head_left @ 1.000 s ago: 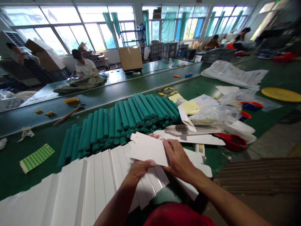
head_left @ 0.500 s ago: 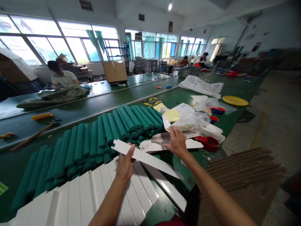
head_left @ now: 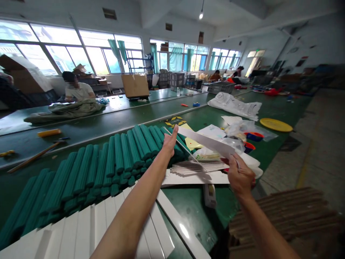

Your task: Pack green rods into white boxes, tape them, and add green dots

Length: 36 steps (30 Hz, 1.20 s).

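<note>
A long white card strip [head_left: 207, 140] stretches between my two hands above the table. My left hand [head_left: 170, 142] is closed at its far left end, where a thin white edge [head_left: 185, 145] also slants down to the right. The right end is pinched in my right hand [head_left: 239, 174]. Beneath them lies a stack of flat white card pieces [head_left: 198, 167] on a longer white strip [head_left: 194, 178]. To the left are piled ribbed dark green rolls [head_left: 107, 158]. Long white boxes [head_left: 78, 226] lie side by side under my left forearm.
A small white tool like a tape dispenser [head_left: 210, 196] sits below the stack. Clear plastic bags [head_left: 237, 144], blue-and-red rolls [head_left: 254, 136] and a yellow disc [head_left: 276, 125] lie at right. Brown cardboard [head_left: 283, 219] is stacked at lower right. A person [head_left: 78, 88] sits across the table.
My left hand has moved up and right, carrying the white strip away from the white boxes. My right hand has moved right and down and now grips the strip's other end.
</note>
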Available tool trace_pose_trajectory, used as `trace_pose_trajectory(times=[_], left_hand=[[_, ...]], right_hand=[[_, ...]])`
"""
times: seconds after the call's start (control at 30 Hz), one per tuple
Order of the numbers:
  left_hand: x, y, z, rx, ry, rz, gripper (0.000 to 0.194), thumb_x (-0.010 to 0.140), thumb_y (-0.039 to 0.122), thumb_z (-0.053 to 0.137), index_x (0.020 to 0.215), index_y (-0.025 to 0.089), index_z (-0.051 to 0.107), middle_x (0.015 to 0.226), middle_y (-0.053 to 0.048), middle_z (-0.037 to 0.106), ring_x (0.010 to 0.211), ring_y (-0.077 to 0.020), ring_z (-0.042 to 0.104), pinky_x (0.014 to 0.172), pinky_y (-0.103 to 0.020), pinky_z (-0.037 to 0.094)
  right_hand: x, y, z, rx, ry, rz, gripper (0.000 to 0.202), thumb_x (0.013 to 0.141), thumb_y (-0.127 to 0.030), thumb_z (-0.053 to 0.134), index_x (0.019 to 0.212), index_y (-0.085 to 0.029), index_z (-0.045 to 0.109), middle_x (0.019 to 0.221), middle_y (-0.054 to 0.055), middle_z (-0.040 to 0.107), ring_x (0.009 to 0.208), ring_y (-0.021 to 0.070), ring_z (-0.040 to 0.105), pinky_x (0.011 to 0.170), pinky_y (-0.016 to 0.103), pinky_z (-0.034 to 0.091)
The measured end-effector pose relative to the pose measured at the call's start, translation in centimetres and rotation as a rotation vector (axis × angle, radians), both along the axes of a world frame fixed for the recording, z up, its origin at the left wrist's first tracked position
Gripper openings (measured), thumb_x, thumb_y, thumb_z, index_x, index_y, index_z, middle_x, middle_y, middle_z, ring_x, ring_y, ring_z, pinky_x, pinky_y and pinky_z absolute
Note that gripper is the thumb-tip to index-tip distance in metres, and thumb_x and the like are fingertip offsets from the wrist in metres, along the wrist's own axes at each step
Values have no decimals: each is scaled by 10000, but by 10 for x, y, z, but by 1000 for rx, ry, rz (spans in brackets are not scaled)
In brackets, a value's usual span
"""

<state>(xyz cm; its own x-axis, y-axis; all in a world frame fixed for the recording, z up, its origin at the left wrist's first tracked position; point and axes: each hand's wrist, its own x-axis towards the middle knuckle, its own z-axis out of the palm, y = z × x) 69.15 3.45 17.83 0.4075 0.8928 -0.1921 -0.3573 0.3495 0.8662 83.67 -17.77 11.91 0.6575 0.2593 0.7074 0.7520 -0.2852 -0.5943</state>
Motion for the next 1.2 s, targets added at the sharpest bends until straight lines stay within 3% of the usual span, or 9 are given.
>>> trace_pose_trajectory(times=[0.13,0.27,0.5,0.7,0.8,0.87,1.0,1.1,1.2], left_hand=[[-17,-26,-1,-94,-16,-140,824,588,712,741,1146,135,553,1220,-217,598,1205,-362,556,910,-482,502],[-67,-42,-9,-193,-325,-334,787,667,742,655,1133,114,567,1120,-211,653,1104,-359,627,900,-522,520],[-173,-24,-14,-197,-404,39,593,654,534,806,1024,103,635,919,-112,708,840,-214,687,915,-477,545],[-235,-59,-15,-13,-296,236,565,524,343,905,968,112,644,764,-47,686,686,-164,659,807,-410,593],[-253,-70,-17,-122,-278,416,469,557,399,882,837,125,624,683,-31,651,638,-161,642,755,-396,601],[-267,-74,-24,-229,-275,549,420,614,415,852,822,153,598,650,-13,629,614,-157,637,745,-394,601],[-293,-91,-55,-384,-333,629,400,745,409,766,1033,236,550,825,-31,692,805,-202,700,820,-391,580],[-299,-109,-74,-418,-365,606,360,827,447,670,1073,227,528,945,-79,713,989,-217,687,884,-358,556],[-291,-123,-84,-414,-397,599,333,822,449,670,1042,227,555,1004,-82,718,1101,-227,651,928,-336,541]], right_hand=[[-46,-24,0,100,-153,250,349,914,-200,522,1238,-162,643,1060,102,727,979,232,696,954,380,528],[-85,-36,-31,-50,-345,650,548,863,-58,504,1379,-241,517,1356,83,577,1185,229,606,996,359,517],[-145,-36,-91,-216,-383,1073,610,863,-44,461,1459,-170,411,1465,119,453,1273,217,534,1023,286,486],[-172,-38,-111,-505,-347,1267,819,783,-298,696,1508,-218,324,1475,117,428,1296,295,499,1063,362,444],[-178,-44,-104,-622,19,1358,995,712,-481,743,1531,-196,255,1504,153,379,1323,364,448,1071,452,423],[-186,-46,-90,-586,368,1374,981,722,-533,718,1528,-214,259,1465,167,443,1232,357,549,1011,455,482],[-216,-37,-46,-127,984,1220,762,828,-533,616,1469,-241,327,1319,182,586,984,288,696,828,418,588],[-242,-17,-20,232,1104,1114,697,796,-576,639,1365,-223,445,1360,192,547,1117,304,638,920,456,551],[-264,4,-11,288,1092,1108,797,732,-598,699,1377,-215,429,1389,192,518,1229,316,560,1048,506,451]])
